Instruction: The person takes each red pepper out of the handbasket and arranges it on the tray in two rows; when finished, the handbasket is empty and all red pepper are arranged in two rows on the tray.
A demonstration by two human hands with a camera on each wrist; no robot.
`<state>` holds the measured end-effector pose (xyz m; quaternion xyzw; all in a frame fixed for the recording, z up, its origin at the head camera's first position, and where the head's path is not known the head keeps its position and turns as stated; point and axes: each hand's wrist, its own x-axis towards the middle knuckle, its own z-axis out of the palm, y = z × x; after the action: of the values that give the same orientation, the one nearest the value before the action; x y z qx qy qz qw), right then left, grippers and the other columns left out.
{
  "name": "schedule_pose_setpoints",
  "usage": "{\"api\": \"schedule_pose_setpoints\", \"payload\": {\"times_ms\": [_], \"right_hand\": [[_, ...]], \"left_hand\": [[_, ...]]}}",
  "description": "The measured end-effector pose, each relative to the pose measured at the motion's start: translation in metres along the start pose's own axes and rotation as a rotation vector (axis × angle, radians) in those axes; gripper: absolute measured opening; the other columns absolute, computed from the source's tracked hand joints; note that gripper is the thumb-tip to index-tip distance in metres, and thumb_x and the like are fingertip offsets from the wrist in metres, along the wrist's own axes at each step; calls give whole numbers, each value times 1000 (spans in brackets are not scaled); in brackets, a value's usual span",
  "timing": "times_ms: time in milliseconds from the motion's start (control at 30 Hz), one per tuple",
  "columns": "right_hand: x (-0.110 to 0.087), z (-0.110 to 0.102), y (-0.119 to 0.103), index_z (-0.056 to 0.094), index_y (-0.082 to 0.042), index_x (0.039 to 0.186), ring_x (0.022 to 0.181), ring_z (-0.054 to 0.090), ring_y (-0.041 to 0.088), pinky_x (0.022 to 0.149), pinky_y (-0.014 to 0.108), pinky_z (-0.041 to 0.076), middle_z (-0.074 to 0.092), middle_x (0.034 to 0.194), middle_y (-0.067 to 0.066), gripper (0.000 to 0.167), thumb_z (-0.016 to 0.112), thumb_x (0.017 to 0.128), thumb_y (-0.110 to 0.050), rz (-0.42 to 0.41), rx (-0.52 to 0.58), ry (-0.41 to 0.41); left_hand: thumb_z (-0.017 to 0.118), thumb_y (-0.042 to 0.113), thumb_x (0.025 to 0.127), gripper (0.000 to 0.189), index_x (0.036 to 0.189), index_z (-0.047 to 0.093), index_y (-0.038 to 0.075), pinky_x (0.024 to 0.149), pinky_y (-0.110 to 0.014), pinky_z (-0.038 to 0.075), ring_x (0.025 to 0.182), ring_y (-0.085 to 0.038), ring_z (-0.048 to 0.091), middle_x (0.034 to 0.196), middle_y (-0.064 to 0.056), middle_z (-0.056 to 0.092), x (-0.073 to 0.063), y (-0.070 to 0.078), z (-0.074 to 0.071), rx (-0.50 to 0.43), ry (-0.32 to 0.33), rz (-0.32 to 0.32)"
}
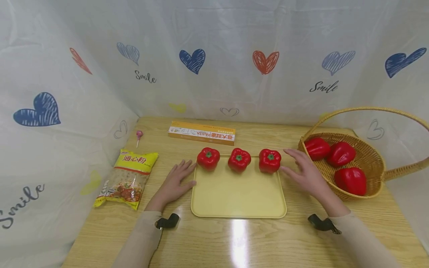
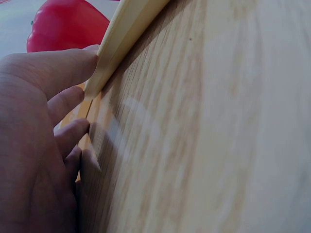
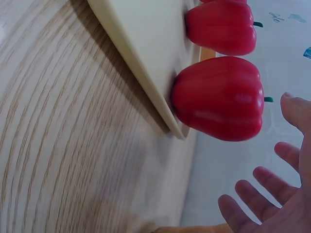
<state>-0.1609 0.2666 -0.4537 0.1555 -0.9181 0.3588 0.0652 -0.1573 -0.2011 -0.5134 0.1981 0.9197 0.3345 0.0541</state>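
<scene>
Three red bell peppers with green stems stand in a row along the far edge of a pale yellow tray (image 1: 238, 197): a left pepper (image 1: 208, 159), a middle pepper (image 1: 239, 160) and a right pepper (image 1: 269, 160). My left hand (image 1: 172, 186) lies beside the tray's left side, its fingers extended and the thumb at the rim. In the left wrist view the left thumb (image 2: 73, 68) meets the tray's edge. With fingers spread and nothing held, my right hand (image 1: 308, 175) hovers just right of the right pepper. In the right wrist view a gap separates the right fingers from that pepper (image 3: 218, 97).
A wicker basket (image 1: 377, 156) with a tall handle stands at the right, holding three more red peppers (image 1: 350, 181). Behind the tray lies a pasta box (image 1: 202, 133). To the left are a yellow macaroni bag (image 1: 129, 178) and a lollipop (image 1: 139, 134). Heart-printed curtains (image 1: 228, 85) border the table.
</scene>
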Motion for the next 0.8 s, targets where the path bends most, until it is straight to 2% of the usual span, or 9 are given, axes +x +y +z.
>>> {"api": "schedule_pose_setpoints", "payload": {"times_ms": [167, 400, 500, 567, 633, 700, 733, 800], "right_hand": [[-5, -10, 1, 53, -7, 147, 135, 43, 49, 103, 73, 37, 47, 148, 23, 59, 75, 94, -21, -1, -30, 21], [-13, -28, -2, 54, -11, 147, 127, 52, 42, 97, 64, 48, 51, 145, 18, 59, 76, 94, -22, -1, -99, 28], [-17, -35, 0, 55, -12, 146, 123, 54, 40, 104, 30, 50, 51, 144, 16, 58, 77, 93, -20, -6, -105, 40], [-19, -39, 1, 56, -12, 145, 120, 55, 37, 99, 8, 40, 53, 142, 16, 57, 77, 93, -19, -12, -109, 58], [-21, -43, 3, 57, -10, 143, 118, 56, 35, 91, -5, 27, 54, 141, 15, 55, 77, 92, -16, -12, -109, 79], [-23, -48, 4, 58, -10, 142, 115, 57, 32, 89, -3, 29, 55, 140, 13, 54, 77, 92, -16, 2, -128, 95], [-24, -50, 5, 58, -10, 142, 114, 57, 33, 90, 3, 36, 55, 139, 14, 53, 76, 92, -17, 5, -136, 99], [-26, -55, 7, 58, -10, 142, 111, 59, 37, 96, 23, 48, 55, 139, 16, 53, 75, 93, -18, 15, -161, 97]], "left_hand": [[66, 37, 98, 66, 156, 43, 13, 126, -52, 3, 155, -35, 16, 164, -13, 32, 0, 0, 0, -2, 3, 0], [65, 37, 98, 66, 156, 44, 14, 126, -52, 4, 155, -35, 16, 164, -13, 32, 0, -1, 1, -4, 7, 7], [65, 38, 98, 66, 156, 44, 14, 126, -52, 3, 155, -35, 16, 164, -12, 32, 0, -2, 1, -5, 8, 6], [65, 38, 98, 66, 156, 44, 14, 126, -52, 3, 155, -35, 16, 164, -12, 32, 0, -2, 1, -2, 8, 5], [65, 38, 98, 66, 156, 43, 15, 126, -51, 3, 155, -34, 16, 164, -12, 32, 1, -2, 1, -1, 7, 2], [65, 38, 98, 66, 156, 43, 15, 126, -51, 3, 155, -34, 16, 164, -12, 32, 1, -2, 2, 0, 6, 1], [65, 38, 98, 66, 156, 43, 15, 126, -51, 3, 155, -34, 16, 164, -12, 32, 1, -2, 2, 1, 6, 1], [65, 38, 98, 66, 156, 43, 15, 126, -51, 3, 155, -34, 15, 164, -11, 32, 1, -2, 2, 1, 6, 1]]}}
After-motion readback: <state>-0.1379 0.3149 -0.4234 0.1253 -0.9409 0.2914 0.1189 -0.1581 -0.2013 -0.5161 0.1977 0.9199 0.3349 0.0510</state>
